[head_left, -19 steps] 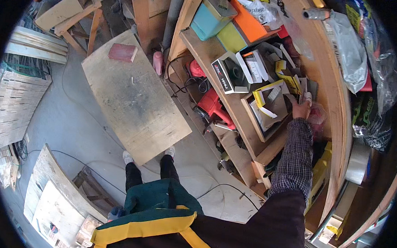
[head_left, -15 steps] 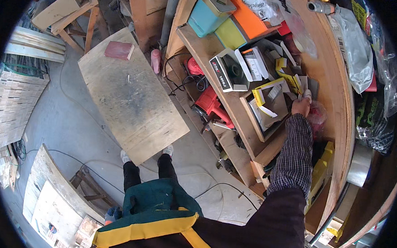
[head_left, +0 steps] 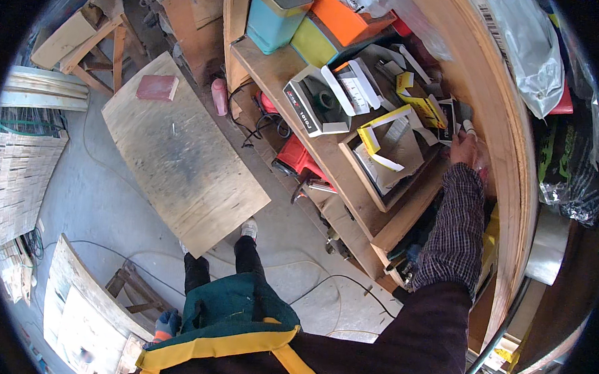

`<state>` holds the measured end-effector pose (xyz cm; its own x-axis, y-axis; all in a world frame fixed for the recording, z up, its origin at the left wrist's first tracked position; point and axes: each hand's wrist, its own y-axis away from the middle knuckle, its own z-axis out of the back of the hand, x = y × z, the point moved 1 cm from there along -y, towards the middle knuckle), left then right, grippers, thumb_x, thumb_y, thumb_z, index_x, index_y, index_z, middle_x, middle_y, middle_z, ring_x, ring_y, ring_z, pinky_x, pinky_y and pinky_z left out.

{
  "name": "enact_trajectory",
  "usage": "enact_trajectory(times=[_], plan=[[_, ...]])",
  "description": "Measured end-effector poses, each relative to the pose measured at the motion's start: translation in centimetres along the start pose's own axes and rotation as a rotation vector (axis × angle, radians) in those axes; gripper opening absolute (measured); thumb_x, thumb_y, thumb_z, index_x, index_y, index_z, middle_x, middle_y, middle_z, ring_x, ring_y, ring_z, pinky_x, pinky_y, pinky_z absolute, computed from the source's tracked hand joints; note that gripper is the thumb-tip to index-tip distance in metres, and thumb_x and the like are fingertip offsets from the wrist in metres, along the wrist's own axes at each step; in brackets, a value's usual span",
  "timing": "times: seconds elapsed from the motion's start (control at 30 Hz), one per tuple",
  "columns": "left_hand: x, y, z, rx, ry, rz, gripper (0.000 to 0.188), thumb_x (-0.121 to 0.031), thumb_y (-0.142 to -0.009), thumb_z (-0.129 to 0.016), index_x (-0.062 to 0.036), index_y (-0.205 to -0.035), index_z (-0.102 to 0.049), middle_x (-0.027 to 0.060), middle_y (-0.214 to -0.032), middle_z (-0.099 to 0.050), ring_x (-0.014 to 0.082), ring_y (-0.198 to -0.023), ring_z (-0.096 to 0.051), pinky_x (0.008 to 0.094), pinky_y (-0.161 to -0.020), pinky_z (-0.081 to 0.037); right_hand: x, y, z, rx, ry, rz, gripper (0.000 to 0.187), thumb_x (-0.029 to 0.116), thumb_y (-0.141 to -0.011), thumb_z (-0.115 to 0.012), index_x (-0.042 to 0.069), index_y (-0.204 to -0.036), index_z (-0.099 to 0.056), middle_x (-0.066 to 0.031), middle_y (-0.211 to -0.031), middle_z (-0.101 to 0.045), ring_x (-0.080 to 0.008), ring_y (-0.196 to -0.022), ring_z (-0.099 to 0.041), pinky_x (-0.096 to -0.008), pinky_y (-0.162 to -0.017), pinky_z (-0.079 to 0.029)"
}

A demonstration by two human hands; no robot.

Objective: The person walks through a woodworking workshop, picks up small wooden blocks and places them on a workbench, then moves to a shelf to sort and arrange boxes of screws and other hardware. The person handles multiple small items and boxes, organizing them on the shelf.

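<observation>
I can't tell whether the fingers of the right hand (head_left: pixel 462 151) are apart or clamped on the small white piece (head_left: pixel 470 127) at their tips, but just left of them lies the dark box (head_left: pixel 446 121), long axis roughly along their reach, the left hand (head_left: pixel 168 324), grip unclear, being much farther off.

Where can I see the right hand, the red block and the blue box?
Right hand (head_left: pixel 462 150): head view, on the back of the hand.
Red block (head_left: pixel 157 87): head view, on its upper face.
Blue box (head_left: pixel 271 26): head view, on its side, below the lid.
</observation>
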<state>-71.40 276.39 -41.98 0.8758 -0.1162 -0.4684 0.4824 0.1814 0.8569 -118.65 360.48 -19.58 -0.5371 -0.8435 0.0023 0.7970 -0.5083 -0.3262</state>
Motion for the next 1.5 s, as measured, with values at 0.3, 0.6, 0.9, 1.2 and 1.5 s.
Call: enact_trajectory(times=[0.3, 0.6, 0.9, 1.2, 1.5], plan=[[-0.5, -0.7, -0.9, -0.030, 0.084, 0.062, 0.028, -0.032, -0.091, -0.066, -0.0070, -0.102, -0.066, 0.0030, -0.075, -0.064, 0.0122, -0.059, -0.055, 0.0276, -0.054, -0.046, 1.6, 2.0, -1.5, -0.167, -0.040, 0.115, 0.039, 0.024, -0.086, -0.066, -0.006, -0.111, -0.060, -0.0225, -0.111, -0.065, -0.0326, -0.103, -0.063, -0.0423, -0.087, -0.050], [0.1, -0.4, -0.6, -0.040, 0.119, 0.051, 0.025, -0.031, -0.091, -0.066, -0.0074, -0.099, -0.066, 0.0026, -0.073, -0.062, 0.0123, -0.059, -0.054, 0.0285, -0.053, -0.044, 12.6, 3.5, 1.4, -0.357, -0.163, 0.428, 0.030, 0.029, -0.094, -0.057, 0.003, -0.107, -0.065, -0.0211, -0.102, -0.067, -0.0403, -0.091, -0.063, -0.0466, -0.078, -0.050], [1.2, -1.0, -0.4, -0.042, 0.128, 0.081, 0.026, -0.033, -0.091, -0.065, -0.0082, -0.099, -0.066, 0.0030, -0.074, -0.063, 0.0142, -0.059, -0.055, 0.0295, -0.053, -0.045, 17.4, 4.2, 3.5, -0.057, -0.359, 0.381, 0.038, 0.029, -0.085, -0.071, -0.001, -0.107, -0.061, -0.0215, -0.100, -0.067, -0.0366, -0.094, -0.065, -0.0416, -0.082, -0.050], [0.2, -0.9, -0.7, -0.061, 0.122, 0.087, 0.028, -0.032, -0.092, -0.064, -0.0081, -0.106, -0.065, 0.0028, -0.079, -0.064, 0.0135, -0.064, -0.057, 0.0293, -0.057, -0.047, 22.9, 3.3, 3.2, 0.266, -0.289, 0.444, 0.029, 0.021, -0.084, -0.068, 0.003, -0.105, -0.063, -0.0203, -0.103, -0.065, -0.0377, -0.092, -0.063, -0.0479, -0.077, -0.050], [0.2, -1.6, -0.8, -0.027, 0.204, 0.058, 0.027, -0.032, -0.092, -0.065, -0.0085, -0.106, -0.065, 0.0029, -0.079, -0.064, 0.0125, -0.063, -0.057, 0.0285, -0.055, -0.047, 26.2, 2.2, 2.0, 0.092, 0.135, 0.502, 0.037, 0.015, -0.094, -0.048, 0.006, -0.129, -0.054, -0.0199, -0.119, -0.062, -0.0384, -0.111, -0.059, -0.0458, -0.095, -0.046]])
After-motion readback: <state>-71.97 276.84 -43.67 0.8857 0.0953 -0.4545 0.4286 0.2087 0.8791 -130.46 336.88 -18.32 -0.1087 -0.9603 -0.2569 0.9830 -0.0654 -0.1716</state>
